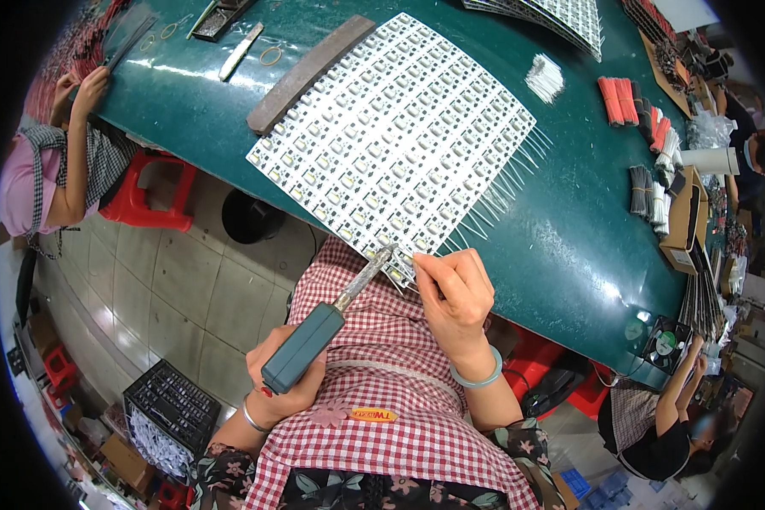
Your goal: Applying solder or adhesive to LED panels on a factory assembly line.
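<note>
My left hand (pixel 285 370) is wrapped round the green, box-shaped handle of a soldering iron (pixel 306 344). Its metal shaft slants up and away, and the tip touches the near corner of a large white circuit board panel (pixel 399 127). Rows of small light modules cover that panel, and thin white wires (pixel 506 183) stick out along its right edge. At the same near corner, my right hand (pixel 457 297) is pinched, thumb and forefinger together beside the iron's tip. What lies between those fingertips is too small to make out.
A dark bar (pixel 310 75) lies along the panel's far-left edge on the green table (pixel 569 229). Bundles of white wires (pixel 545 78) and red tubes (pixel 618 101) lie to the right. Co-workers sit at left and lower right. A black crate (pixel 172 406) stands at lower left.
</note>
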A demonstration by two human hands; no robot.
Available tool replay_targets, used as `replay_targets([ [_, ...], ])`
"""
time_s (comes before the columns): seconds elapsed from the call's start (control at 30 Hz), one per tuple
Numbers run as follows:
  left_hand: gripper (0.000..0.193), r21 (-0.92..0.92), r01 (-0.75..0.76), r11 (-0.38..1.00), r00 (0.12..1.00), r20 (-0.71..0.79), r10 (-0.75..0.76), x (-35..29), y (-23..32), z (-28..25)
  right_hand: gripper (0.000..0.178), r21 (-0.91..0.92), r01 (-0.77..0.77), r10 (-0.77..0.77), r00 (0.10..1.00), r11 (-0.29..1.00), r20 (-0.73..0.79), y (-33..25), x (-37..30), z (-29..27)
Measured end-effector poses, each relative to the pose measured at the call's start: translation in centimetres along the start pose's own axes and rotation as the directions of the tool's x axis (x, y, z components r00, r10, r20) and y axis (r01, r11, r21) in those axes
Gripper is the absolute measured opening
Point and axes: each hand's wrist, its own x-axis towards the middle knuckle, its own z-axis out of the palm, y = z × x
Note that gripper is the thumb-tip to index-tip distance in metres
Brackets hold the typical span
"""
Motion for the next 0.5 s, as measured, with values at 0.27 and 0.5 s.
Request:
replay_targets([
  [0.27, 0.021, -0.009, -0.041, 0.999, 0.999, -0.007, 0.041, -0.3, -0.4, -0.1, 0.031, -0.007, -0.006, 0.006, 1.000, 1.000, 0.002, -0.1, -0.1, 0.0],
  [0.5, 0.024, -0.006, -0.062, 0.998, 0.997, -0.051, 0.062, -1.4, -1.4, 0.1, 0.032, -0.013, -0.003, 0.004, 1.000, 1.000, 0.001, -0.2, 0.1, -0.1],
])
